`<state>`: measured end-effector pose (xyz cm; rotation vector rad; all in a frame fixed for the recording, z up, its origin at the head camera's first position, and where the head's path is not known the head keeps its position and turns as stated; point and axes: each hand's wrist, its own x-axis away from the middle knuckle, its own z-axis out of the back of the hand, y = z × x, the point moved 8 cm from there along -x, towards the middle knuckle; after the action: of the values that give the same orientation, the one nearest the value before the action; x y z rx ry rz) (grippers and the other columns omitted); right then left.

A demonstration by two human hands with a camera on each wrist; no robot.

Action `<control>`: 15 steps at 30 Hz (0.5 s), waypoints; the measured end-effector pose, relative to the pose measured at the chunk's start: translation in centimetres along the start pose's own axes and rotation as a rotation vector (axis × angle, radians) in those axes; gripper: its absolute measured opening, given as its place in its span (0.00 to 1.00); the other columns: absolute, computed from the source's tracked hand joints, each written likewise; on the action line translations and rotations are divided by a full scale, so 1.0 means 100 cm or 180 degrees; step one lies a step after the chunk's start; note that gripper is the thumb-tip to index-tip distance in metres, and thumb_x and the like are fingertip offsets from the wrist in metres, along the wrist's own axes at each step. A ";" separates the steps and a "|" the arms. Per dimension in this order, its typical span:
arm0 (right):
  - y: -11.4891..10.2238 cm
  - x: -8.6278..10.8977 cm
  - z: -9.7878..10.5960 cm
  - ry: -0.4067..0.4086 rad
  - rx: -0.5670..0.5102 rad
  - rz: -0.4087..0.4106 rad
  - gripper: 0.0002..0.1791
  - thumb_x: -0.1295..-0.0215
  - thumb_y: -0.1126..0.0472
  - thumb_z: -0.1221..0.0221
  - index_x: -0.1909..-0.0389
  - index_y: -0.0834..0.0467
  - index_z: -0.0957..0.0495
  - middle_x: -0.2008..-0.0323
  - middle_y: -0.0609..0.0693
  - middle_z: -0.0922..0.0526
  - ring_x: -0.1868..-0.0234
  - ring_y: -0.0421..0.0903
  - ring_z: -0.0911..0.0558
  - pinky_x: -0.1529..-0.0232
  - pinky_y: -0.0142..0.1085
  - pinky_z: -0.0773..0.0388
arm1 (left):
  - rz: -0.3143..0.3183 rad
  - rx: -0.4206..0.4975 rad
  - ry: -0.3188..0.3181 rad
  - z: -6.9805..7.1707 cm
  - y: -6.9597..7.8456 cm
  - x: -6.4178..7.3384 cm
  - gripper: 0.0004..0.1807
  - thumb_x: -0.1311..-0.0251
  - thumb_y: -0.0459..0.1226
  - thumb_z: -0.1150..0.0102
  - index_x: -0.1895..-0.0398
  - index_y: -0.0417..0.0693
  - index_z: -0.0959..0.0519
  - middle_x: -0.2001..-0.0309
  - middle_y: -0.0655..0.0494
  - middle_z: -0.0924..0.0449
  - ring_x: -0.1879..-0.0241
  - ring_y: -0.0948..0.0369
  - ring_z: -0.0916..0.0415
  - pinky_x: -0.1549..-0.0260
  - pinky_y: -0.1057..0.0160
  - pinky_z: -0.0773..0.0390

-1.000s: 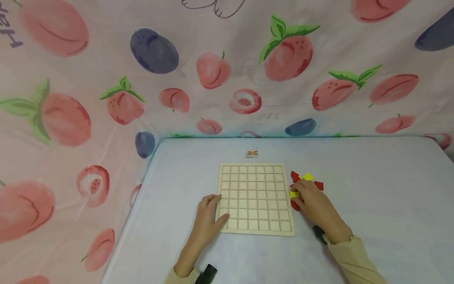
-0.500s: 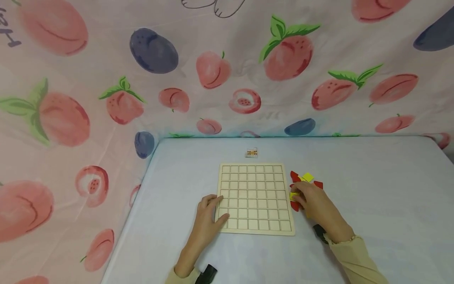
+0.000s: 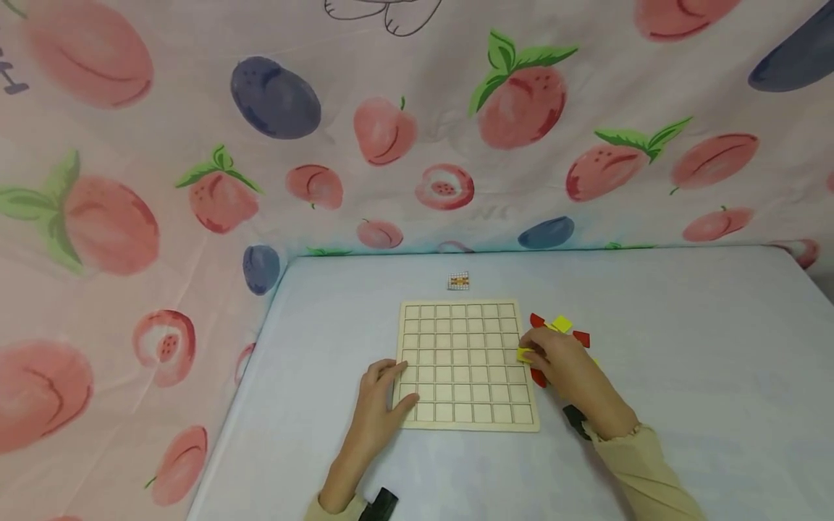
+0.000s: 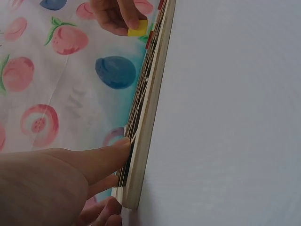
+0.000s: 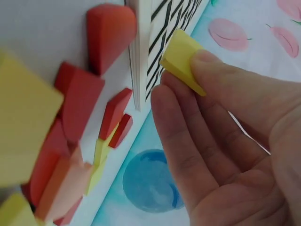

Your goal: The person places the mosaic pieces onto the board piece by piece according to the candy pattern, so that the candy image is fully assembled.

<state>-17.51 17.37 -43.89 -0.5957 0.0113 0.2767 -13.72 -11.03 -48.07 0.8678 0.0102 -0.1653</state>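
Between the thumb and fingers of my right hand a small yellow square tile is pinched, raised over the right edge of the wooden grid board. In the right wrist view the thumb lies on one face of the tile, fingers behind it. My left hand rests at the board's left edge, thumb and forefinger touching its frame. The left wrist view has the left thumb on the board's top side. Red blocks and yellow blocks lie beside the board, partly hidden under my right hand in the head view.
A small printed pattern card lies behind the board. The loose pile also holds an orange block. White cloth covers the table, and a fruit-print curtain hangs along its back and left sides.
My right hand has moved left and lifted the yellow tile from beside the board to over its right edge. The left hand has stayed in place. The head view has shifted slightly.
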 end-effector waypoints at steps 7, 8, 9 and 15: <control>-0.008 -0.006 -0.013 -0.0051 0.0130 0.0196 0.09 0.43 0.69 0.31 0.62 0.59 0.19 0.62 0.50 0.16 0.67 0.41 0.24 0.66 0.33 0.22 | -0.0058 -0.0008 0.0031 0.002 0.000 0.001 0.29 0.42 0.37 0.30 0.37 0.40 0.25 0.38 0.42 0.32 0.36 0.43 0.36 0.40 0.42 0.31; -0.008 -0.006 -0.015 -0.0091 0.0117 0.0185 0.09 0.43 0.69 0.31 0.61 0.59 0.19 0.62 0.50 0.17 0.68 0.41 0.25 0.66 0.32 0.22 | -0.0069 -0.0006 0.0033 0.002 0.000 0.002 0.29 0.42 0.37 0.30 0.37 0.39 0.25 0.38 0.42 0.32 0.36 0.43 0.36 0.40 0.42 0.31; -0.008 -0.007 -0.016 -0.0124 0.0111 0.0168 0.09 0.42 0.69 0.32 0.61 0.59 0.19 0.62 0.49 0.17 0.68 0.41 0.25 0.67 0.32 0.23 | -0.0076 -0.0004 0.0037 0.002 0.000 0.002 0.29 0.42 0.37 0.30 0.38 0.40 0.25 0.38 0.42 0.32 0.36 0.44 0.36 0.40 0.42 0.31; -0.007 -0.009 -0.019 -0.0203 0.0165 0.0111 0.08 0.40 0.68 0.33 0.61 0.59 0.18 0.62 0.49 0.18 0.68 0.42 0.25 0.66 0.33 0.23 | -0.0089 -0.0006 0.0056 0.001 -0.001 0.001 0.28 0.42 0.37 0.30 0.38 0.39 0.24 0.38 0.43 0.31 0.36 0.44 0.36 0.39 0.42 0.32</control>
<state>-18.07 15.58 -44.99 -0.5353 -0.0325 0.3283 -13.63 -11.20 -48.05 0.8676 0.0391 -0.1839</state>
